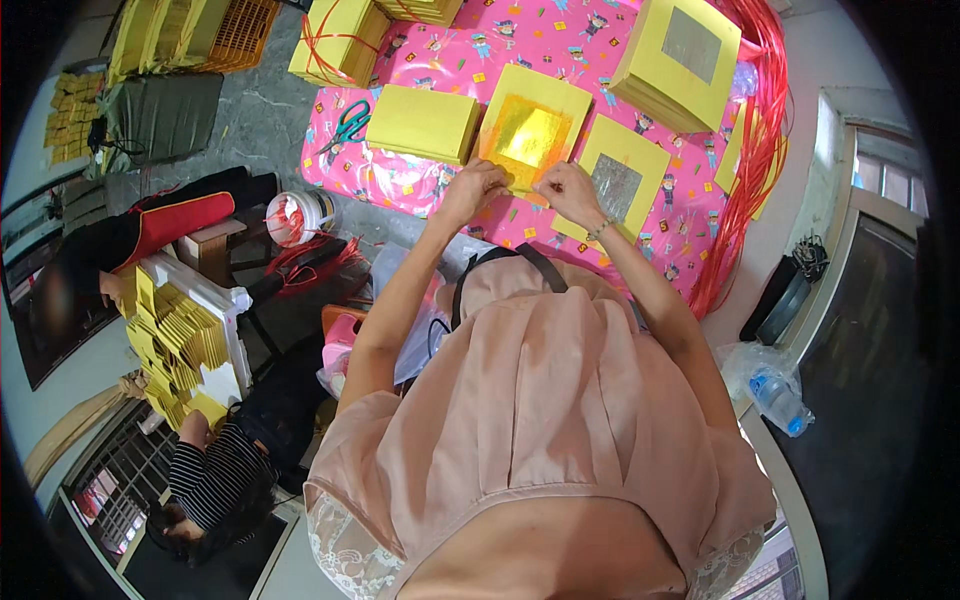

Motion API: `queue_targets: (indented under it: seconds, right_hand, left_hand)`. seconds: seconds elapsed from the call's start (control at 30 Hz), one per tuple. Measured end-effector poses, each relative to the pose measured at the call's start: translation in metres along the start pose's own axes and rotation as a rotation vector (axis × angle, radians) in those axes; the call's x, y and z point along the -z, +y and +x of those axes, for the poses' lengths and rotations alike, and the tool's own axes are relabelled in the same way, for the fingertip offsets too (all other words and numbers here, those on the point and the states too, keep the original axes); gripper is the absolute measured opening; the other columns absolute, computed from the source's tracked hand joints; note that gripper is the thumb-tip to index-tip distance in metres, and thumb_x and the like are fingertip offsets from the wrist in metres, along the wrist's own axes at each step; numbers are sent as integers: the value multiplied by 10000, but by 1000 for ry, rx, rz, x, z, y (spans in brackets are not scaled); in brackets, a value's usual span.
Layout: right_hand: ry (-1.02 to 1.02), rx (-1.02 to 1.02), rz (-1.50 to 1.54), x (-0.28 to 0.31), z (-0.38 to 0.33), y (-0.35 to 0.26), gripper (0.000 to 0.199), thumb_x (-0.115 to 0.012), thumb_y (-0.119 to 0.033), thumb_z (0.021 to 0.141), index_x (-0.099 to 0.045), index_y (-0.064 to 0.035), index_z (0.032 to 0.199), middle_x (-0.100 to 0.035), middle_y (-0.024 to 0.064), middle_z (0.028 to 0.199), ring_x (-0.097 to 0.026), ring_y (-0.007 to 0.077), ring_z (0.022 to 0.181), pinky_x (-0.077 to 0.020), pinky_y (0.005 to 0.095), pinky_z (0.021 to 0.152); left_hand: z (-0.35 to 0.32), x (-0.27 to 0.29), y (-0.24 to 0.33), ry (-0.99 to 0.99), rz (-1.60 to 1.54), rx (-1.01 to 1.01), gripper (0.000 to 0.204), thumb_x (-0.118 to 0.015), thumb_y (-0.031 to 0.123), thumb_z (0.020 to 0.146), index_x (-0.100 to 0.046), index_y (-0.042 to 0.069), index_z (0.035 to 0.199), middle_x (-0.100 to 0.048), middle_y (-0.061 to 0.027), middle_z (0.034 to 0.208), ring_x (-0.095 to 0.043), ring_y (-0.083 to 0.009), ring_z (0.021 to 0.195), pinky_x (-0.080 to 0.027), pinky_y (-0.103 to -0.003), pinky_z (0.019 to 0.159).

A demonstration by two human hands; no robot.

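Observation:
A shiny gold foil sheet (530, 135) lies on a stack of yellow paper sheets (555, 88) on the table. My left hand (476, 190) pinches at the near left corner of the foil. At its near right corner, my right hand (572, 193) is closed with fingertips pressed together; a bracelet circles that wrist. Close to my right hand lies yellow paper with a silver square (614, 185). A plain yellow paper stack (422, 124) sits beyond my left hand, with teal-handled scissors (350, 124) beside it. My fingers partly hide the foil's near edge.
The table has a pink patterned cover (440, 55). A tall yellow stack with a silver square (680, 60) stands far right, beside hanging red plastic strands (755, 170). Tied yellow bundles (338, 45) lie far left. Two people work at left around folded yellow paper (185, 335). A white bucket (318, 209) stands nearby.

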State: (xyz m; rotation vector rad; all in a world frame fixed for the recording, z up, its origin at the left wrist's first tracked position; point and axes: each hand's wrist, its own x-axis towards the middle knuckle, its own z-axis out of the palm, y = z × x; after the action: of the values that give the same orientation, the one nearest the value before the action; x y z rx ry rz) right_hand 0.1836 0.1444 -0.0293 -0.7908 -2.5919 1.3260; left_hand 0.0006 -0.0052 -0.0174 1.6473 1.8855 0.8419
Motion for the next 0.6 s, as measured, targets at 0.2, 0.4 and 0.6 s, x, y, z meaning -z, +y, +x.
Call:
queue_targets:
  seconds: [0.2, 0.4, 0.6]
  right_hand:
    - [9, -27, -34, 5, -1, -7, 233, -709, -252, 784, -692, -46, 678, -616, 93, 709, -564, 272, 717, -436, 396, 715]
    - [128, 222, -178, 6, -14, -22, 265, -720, -314, 794, -654, -63, 847, -593, 77, 844, -572, 274, 827, -462, 406, 762]
    - [105, 256, -283, 5, -13, -19, 178, -667, -245, 843, -626, -78, 890, -592, 75, 849, -598, 274, 839, -491, 394, 741]
  left_hand:
    - [-3, -4, 8, 4, 124, -49, 264, -694, 83, 761, -658, 61, 1022, -633, -98, 1022, -571, -297, 995, -485, -383, 845]
    - [-3, -5, 8, 6, 265, -64, 230, -656, 114, 800, -653, 63, 1024, -631, -104, 1070, -570, -296, 1019, -484, -393, 859]
    - [13, 8, 14, -81, 196, -59, 175, -633, 115, 840, -658, 62, 1005, -652, -96, 987, -590, -317, 914, -482, -409, 805]
